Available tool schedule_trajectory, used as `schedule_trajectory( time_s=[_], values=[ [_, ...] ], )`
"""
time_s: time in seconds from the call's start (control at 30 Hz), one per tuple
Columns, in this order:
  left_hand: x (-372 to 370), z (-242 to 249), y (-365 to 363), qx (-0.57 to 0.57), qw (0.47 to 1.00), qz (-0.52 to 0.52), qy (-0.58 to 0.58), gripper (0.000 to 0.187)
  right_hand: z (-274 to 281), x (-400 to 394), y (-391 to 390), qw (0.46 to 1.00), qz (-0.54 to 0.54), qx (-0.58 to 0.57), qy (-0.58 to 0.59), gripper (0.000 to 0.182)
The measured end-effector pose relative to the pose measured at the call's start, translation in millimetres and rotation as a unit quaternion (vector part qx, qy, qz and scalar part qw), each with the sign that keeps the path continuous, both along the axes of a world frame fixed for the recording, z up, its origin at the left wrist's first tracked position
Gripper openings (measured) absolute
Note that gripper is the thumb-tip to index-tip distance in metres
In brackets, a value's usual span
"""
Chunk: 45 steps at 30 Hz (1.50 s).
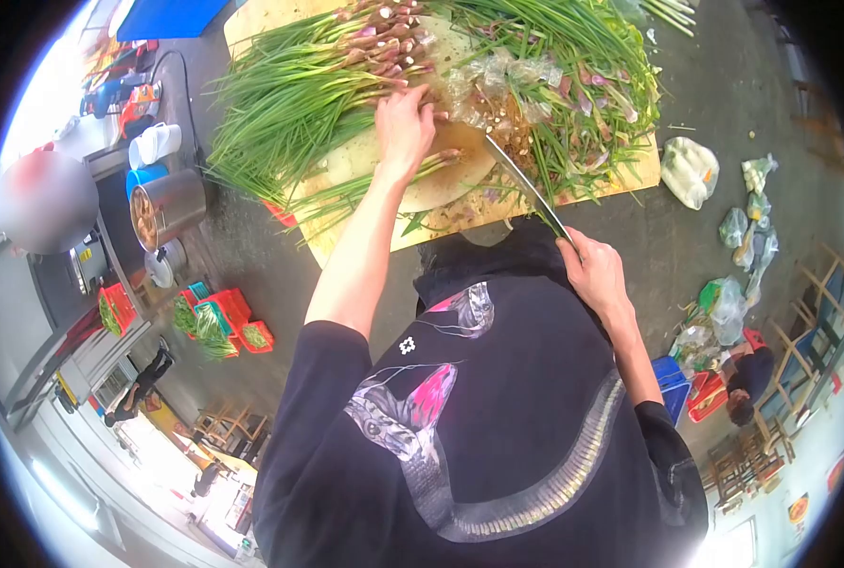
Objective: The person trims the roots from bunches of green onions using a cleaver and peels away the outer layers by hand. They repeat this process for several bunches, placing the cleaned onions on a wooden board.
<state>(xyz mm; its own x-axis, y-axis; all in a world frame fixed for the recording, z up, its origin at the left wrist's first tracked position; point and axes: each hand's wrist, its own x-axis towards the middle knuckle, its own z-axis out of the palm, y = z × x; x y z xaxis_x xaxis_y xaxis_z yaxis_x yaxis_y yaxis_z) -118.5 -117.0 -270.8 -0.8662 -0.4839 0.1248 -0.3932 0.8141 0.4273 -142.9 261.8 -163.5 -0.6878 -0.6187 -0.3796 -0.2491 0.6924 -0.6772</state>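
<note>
My left hand (406, 134) is closed at the root ends of a pile of spring onions (294, 90), its fingers curled on one or more; a reddish bulb end shows by the fingertips. In my right hand (594, 268) is a knife (526, 185), gripped by its handle, the blade pointing forward and left over the board. A few separate spring onions (384, 185) lie below my left wrist. On the right of the board is a heap of trimmed leaves and peelings (587, 123), with crumpled clear plastic (497, 80) beside it. Beneath everything is a yellowish board (630, 175).
To the left stand a large metal pot (177, 204), white jugs (155, 144) and red baskets of greens (230, 308). A whitish bag (690, 172) and plastic bags (725, 308) lie on the floor at right. Other people (748, 379) are farther off.
</note>
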Motion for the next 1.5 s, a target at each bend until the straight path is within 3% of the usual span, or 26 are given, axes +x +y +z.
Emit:
schedule_trajectory(
  time_s=[0.27, 0.4, 0.5, 0.63, 0.83, 1.0, 1.17, 1.5],
  values=[
    [10, 10, 6, 0.134, 0.989, 0.027, 0.055, 0.033, -1, -10, -5, 0.999, 0.024, -0.012, 0.021, 0.024],
    [6, 25, 20, 0.072, 0.981, 0.057, 0.168, 0.028, -1, -12, -3, 0.999, 0.029, -0.013, 0.029, 0.024],
    [26, 44, 39, 0.166, 0.972, 0.073, 0.148, 0.021, -2, -16, -4, 0.998, 0.035, -0.018, 0.041, 0.024],
    [70, 52, 73, 0.194, 0.973, 0.092, 0.085, 0.015, 5, -23, -8, 0.999, 0.044, -0.008, -0.005, 0.024],
    [87, 28, 83, 0.077, 0.995, 0.026, 0.065, 0.023, 12, -42, -25, 0.992, 0.128, 0.012, -0.006, 0.026],
    [85, 27, 80, 0.020, 0.999, -0.003, 0.042, 0.022, 17, -50, -33, 0.992, 0.118, 0.038, -0.023, 0.024],
    [84, 11, 74, 0.016, 0.999, -0.025, 0.044, 0.021, 20, -51, -39, 0.991, 0.087, 0.074, -0.063, 0.027],
    [82, 24, 91, 0.013, 0.999, -0.014, -0.041, 0.025, 12, -50, -43, 0.989, 0.050, 0.084, -0.115, 0.033]
  ],
)
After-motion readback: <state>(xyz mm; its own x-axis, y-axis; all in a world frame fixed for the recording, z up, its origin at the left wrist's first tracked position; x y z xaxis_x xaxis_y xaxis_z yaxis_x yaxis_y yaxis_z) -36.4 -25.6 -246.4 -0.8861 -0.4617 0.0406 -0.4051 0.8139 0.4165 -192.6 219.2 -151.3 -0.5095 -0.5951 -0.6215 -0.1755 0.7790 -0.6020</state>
